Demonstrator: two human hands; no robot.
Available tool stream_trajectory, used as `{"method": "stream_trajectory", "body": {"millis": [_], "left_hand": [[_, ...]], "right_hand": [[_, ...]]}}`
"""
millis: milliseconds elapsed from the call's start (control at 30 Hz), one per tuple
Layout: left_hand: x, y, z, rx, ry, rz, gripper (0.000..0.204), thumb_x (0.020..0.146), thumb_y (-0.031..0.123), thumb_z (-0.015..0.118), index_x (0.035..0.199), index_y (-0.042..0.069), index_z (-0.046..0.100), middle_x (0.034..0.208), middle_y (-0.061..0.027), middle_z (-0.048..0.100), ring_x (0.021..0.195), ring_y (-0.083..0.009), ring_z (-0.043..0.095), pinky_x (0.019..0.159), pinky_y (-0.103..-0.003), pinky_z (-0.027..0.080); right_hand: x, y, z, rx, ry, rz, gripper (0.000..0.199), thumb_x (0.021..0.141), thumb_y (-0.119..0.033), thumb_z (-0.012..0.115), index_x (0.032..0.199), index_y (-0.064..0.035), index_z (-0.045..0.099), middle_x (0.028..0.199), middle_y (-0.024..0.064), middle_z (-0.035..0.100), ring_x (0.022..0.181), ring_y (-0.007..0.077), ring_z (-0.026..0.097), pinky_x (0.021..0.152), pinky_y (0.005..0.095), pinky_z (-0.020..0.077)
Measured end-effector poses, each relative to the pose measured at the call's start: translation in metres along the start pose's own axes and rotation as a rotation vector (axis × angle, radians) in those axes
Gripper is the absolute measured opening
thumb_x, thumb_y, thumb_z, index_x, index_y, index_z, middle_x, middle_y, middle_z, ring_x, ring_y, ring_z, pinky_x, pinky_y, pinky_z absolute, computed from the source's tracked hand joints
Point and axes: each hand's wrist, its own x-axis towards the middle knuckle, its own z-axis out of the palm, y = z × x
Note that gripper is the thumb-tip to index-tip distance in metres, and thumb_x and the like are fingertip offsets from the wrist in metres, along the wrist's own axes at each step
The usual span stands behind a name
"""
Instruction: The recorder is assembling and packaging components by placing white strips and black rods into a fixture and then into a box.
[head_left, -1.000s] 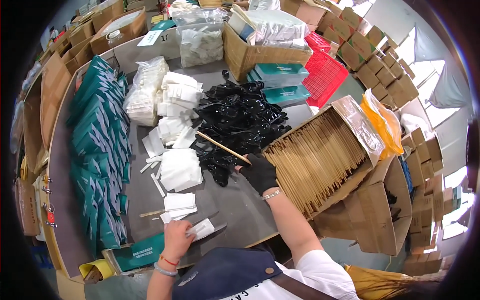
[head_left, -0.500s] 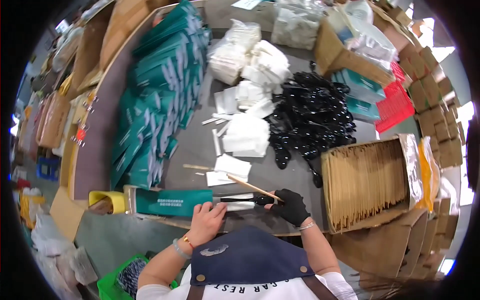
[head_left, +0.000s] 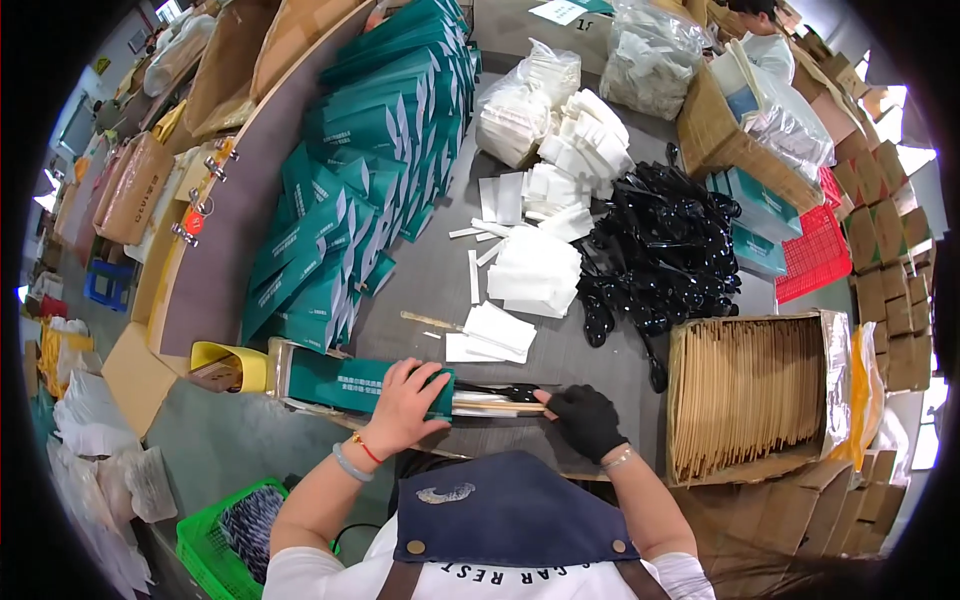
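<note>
A green paper sleeve [head_left: 335, 378] lies along the near edge of the table. My bare left hand [head_left: 405, 408] lies across its right part, fingers over the top and thumb at the near edge, gripping it. From the sleeve's right opening stick out pale wooden chopsticks [head_left: 500, 406] and a black plastic spoon [head_left: 518, 390]. My right hand [head_left: 583, 422], in a black fingerless glove, pinches the chopsticks' outer end. Their other ends are hidden inside the sleeve. White folded napkins [head_left: 490, 335] lie just beyond.
Green sleeves [head_left: 370, 130] heap up at the left, with napkin stacks [head_left: 535, 268] in the middle. Glossy black spoons [head_left: 660, 250] pile to their right. A cardboard box [head_left: 750, 400] full of wooden chopsticks stands at the right, a yellow holder [head_left: 228, 368] at the near left.
My right hand has brought the slanted chopstick down in line with the sleeve, beside the spoon. My left hand has shifted onto the sleeve's right end. The whole view has shifted slightly.
</note>
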Motion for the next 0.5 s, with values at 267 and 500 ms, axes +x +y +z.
{"method": "stream_trajectory", "body": {"millis": [267,500], "left_hand": [[0.027,0.026,0.029,-0.033,0.039,0.048,0.075,0.056,0.022,0.087,0.124,0.008,0.057,0.123,-0.0103,0.053,0.115,-0.0326,0.048,0.099,-0.046,0.039],[0.035,0.024,0.036,-0.047,0.069,0.124,0.071,0.059,0.016,0.083,0.125,0.011,0.057,0.122,-0.0122,0.053,0.11,-0.0341,0.05,0.095,-0.044,0.043]], "right_hand": [[0.01,-0.005,0.019,0.343,0.141,0.09,0.022,0.082,-0.019,0.071,0.102,-0.012,0.071,0.091,0.0117,0.067,0.087,0.0328,0.064,0.075,0.041,0.0529],[0.033,-0.073,0.022,0.686,0.144,0.155,0.046,0.074,-0.026,0.079,0.111,-0.0071,0.059,0.104,0.0139,0.063,0.091,0.0366,0.061,0.078,0.0434,0.0496]]}}
